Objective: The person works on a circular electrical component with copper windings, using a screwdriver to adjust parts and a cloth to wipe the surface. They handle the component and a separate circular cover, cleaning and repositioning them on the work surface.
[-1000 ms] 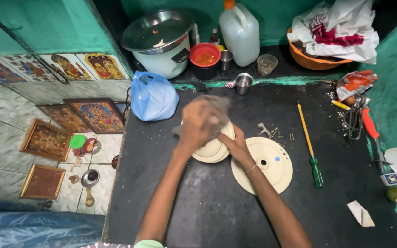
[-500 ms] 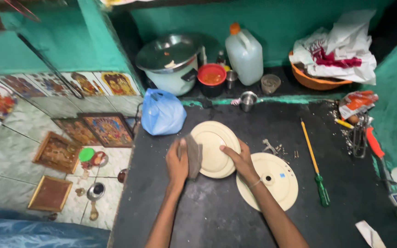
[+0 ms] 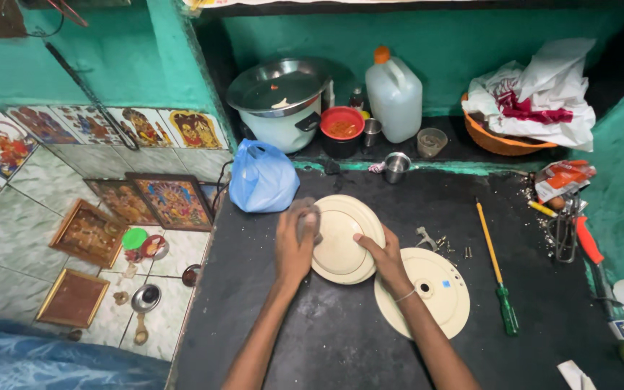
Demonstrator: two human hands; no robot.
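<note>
A cream round dome-shaped cover (image 3: 344, 235) lies on the black counter (image 3: 326, 339). My left hand (image 3: 296, 242) presses a small grey cloth (image 3: 308, 220) against the cover's left edge. My right hand (image 3: 383, 256) rests on the cover's right rim, holding it steady. A second cream disc (image 3: 435, 292) with a centre hole lies flat just to the right, partly under my right wrist.
A blue plastic bag (image 3: 261, 177) sits at the counter's back left. Loose screws and a metal clip (image 3: 442, 242) lie beside the discs. A yellow-and-green screwdriver (image 3: 496, 271) lies to the right. A cooker pot (image 3: 279, 101), red bowl (image 3: 342, 124) and white jug (image 3: 393, 94) stand behind.
My left hand with the cloth came down from above the cover to its left edge and slid a little up along it. My right hand stayed on the right rim.
</note>
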